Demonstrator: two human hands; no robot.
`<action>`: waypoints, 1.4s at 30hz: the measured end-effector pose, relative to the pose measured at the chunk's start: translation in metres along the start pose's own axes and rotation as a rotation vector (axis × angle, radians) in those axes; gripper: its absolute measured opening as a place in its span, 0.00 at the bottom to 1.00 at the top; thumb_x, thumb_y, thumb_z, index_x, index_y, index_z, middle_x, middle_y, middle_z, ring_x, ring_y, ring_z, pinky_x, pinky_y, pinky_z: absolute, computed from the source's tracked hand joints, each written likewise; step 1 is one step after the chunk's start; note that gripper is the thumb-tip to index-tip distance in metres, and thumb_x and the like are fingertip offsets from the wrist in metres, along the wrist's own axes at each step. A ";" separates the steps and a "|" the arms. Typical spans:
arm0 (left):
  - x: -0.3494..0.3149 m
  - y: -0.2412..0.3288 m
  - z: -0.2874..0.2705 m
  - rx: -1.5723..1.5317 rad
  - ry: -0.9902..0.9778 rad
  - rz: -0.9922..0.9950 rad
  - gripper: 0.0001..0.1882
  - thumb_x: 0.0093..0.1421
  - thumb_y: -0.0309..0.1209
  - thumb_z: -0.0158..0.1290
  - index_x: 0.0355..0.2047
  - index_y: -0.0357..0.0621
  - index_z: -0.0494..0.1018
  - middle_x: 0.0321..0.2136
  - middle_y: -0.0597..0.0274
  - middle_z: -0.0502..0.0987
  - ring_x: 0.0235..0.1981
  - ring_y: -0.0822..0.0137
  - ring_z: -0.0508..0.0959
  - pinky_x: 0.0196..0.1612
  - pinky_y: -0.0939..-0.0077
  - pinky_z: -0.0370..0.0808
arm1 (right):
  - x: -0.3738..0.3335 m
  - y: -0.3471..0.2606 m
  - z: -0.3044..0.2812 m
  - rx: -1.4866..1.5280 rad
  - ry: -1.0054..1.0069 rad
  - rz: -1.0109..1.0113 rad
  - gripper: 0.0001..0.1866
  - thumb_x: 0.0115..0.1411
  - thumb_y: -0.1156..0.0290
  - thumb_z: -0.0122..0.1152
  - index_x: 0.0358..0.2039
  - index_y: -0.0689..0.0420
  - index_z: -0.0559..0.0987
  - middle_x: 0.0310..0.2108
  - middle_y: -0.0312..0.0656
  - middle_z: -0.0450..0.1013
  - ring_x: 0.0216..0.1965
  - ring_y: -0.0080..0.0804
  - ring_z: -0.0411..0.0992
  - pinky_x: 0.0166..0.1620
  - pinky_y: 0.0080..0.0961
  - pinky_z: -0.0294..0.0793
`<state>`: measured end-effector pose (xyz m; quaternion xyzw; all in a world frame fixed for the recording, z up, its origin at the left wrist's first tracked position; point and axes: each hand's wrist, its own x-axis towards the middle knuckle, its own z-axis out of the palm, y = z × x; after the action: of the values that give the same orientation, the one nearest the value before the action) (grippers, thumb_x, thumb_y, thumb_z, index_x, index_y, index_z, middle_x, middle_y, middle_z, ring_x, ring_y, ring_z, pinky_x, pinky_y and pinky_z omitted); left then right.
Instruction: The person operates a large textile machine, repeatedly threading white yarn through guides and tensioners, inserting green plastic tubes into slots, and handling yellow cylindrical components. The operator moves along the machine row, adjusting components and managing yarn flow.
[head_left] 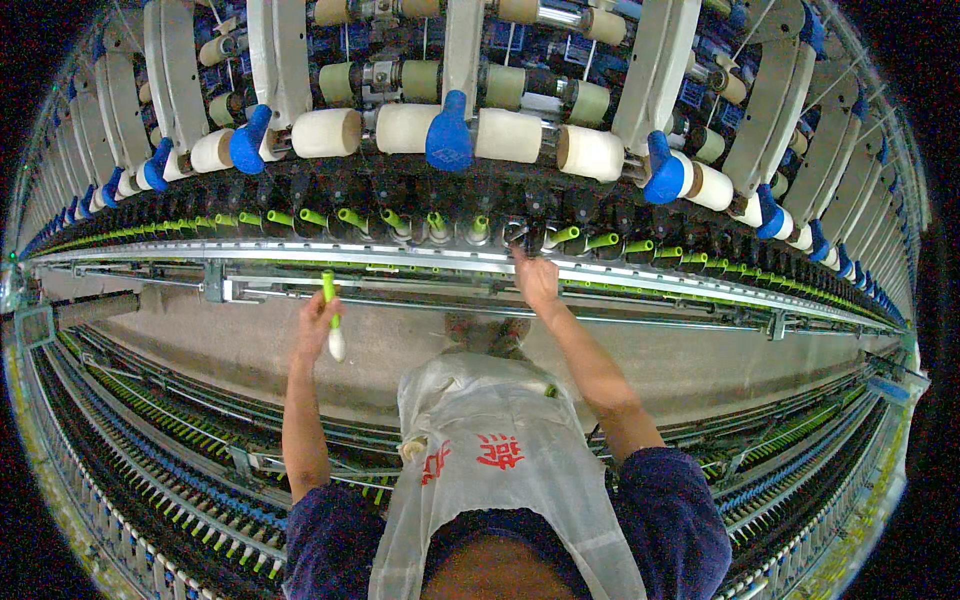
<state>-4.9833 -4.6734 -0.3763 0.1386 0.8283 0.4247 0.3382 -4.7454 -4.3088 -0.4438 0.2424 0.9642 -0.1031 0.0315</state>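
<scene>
My left hand is closed round a bright green bobbin, held upright in front of the machine's rail. White yarn is wound on the bobbin's lower end, below my fingers. My right hand reaches over the rail, its fingertips at a dark spindle place where no green tube shows. Its fingers are bunched with the index finger foremost; whatever they pinch is too small to make out. On either side stand other green bobbins, the nearest a bobbin to the left and another bobbin to the right.
Above the spindles run white rollers and grey arms with blue handles. A long metal rail crosses between me and the spindles. I wear a translucent apron. Behind me stands another row of green bobbins.
</scene>
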 end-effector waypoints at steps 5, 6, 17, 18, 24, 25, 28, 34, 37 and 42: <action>0.008 0.040 0.035 0.635 0.332 0.428 0.16 0.62 0.28 0.47 0.50 0.36 0.65 0.32 0.56 0.77 0.32 0.68 0.76 0.34 0.72 0.73 | 0.000 -0.004 -0.023 0.134 0.268 0.150 0.15 0.54 0.73 0.53 0.43 0.52 0.74 0.15 0.50 0.72 0.16 0.46 0.72 0.21 0.40 0.71; 0.005 0.062 0.044 0.482 0.335 0.345 0.17 0.62 0.27 0.47 0.51 0.35 0.64 0.33 0.54 0.77 0.34 0.67 0.77 0.35 0.71 0.73 | 0.001 -0.010 -0.033 0.195 0.349 0.208 0.14 0.55 0.73 0.54 0.43 0.53 0.75 0.15 0.50 0.72 0.16 0.45 0.73 0.20 0.38 0.72; -0.016 0.152 0.083 -0.317 0.287 0.729 0.14 0.61 0.23 0.45 0.49 0.38 0.63 0.40 0.56 0.72 0.39 0.62 0.74 0.40 0.73 0.72 | -0.068 0.050 -0.132 0.850 -0.151 0.129 0.11 0.56 0.63 0.59 0.35 0.54 0.81 0.27 0.38 0.78 0.24 0.27 0.73 0.30 0.25 0.72; -0.012 0.130 0.061 0.065 0.410 0.681 0.16 0.61 0.22 0.45 0.50 0.39 0.62 0.37 0.56 0.74 0.35 0.63 0.75 0.37 0.73 0.73 | -0.073 0.054 -0.120 0.810 -0.013 -0.136 0.09 0.54 0.65 0.62 0.31 0.57 0.81 0.24 0.39 0.77 0.22 0.28 0.71 0.27 0.25 0.70; 0.022 0.035 0.010 0.464 0.392 0.601 0.20 0.60 0.24 0.46 0.53 0.42 0.59 0.37 0.42 0.73 0.31 0.40 0.75 0.29 0.57 0.72 | -0.043 0.018 -0.036 0.405 0.242 -0.060 0.13 0.54 0.65 0.60 0.40 0.52 0.78 0.19 0.46 0.73 0.18 0.45 0.71 0.24 0.39 0.70; 0.025 0.028 0.010 0.532 0.408 0.543 0.21 0.60 0.24 0.46 0.53 0.42 0.59 0.38 0.42 0.73 0.32 0.40 0.75 0.29 0.56 0.72 | -0.032 0.009 -0.025 0.319 0.177 0.058 0.14 0.55 0.64 0.59 0.43 0.50 0.77 0.17 0.47 0.72 0.17 0.47 0.70 0.22 0.40 0.70; 0.029 0.015 0.013 0.630 0.316 0.382 0.21 0.60 0.25 0.47 0.54 0.43 0.58 0.39 0.41 0.73 0.33 0.40 0.75 0.29 0.53 0.72 | -0.009 0.002 -0.002 0.184 0.191 0.176 0.18 0.56 0.64 0.56 0.48 0.46 0.74 0.12 0.49 0.69 0.14 0.48 0.69 0.19 0.42 0.69; 0.032 0.031 0.029 0.592 0.257 0.391 0.21 0.60 0.26 0.46 0.54 0.45 0.57 0.37 0.39 0.73 0.33 0.40 0.75 0.31 0.55 0.74 | -0.002 0.002 0.010 0.041 0.329 0.118 0.11 0.51 0.69 0.57 0.38 0.45 0.76 0.12 0.46 0.70 0.14 0.44 0.71 0.19 0.39 0.70; 0.023 0.075 0.043 0.318 0.351 0.317 0.22 0.61 0.25 0.46 0.55 0.43 0.56 0.40 0.41 0.74 0.35 0.48 0.78 0.33 0.61 0.75 | -0.003 -0.004 -0.010 0.165 0.407 0.220 0.14 0.50 0.73 0.57 0.38 0.46 0.77 0.12 0.45 0.70 0.14 0.45 0.70 0.19 0.38 0.70; -0.018 0.185 0.133 -0.337 -0.032 0.796 0.11 0.60 0.22 0.47 0.44 0.38 0.67 0.41 0.52 0.74 0.40 0.61 0.76 0.40 0.70 0.73 | 0.015 -0.015 -0.097 0.846 0.288 0.317 0.13 0.55 0.67 0.62 0.37 0.63 0.79 0.14 0.33 0.69 0.15 0.15 0.63 0.19 0.18 0.62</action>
<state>-4.8910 -4.4905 -0.2753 0.3967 0.6239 0.6492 0.1788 -4.7663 -4.2938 -0.3480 0.3898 0.7833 -0.4460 -0.1887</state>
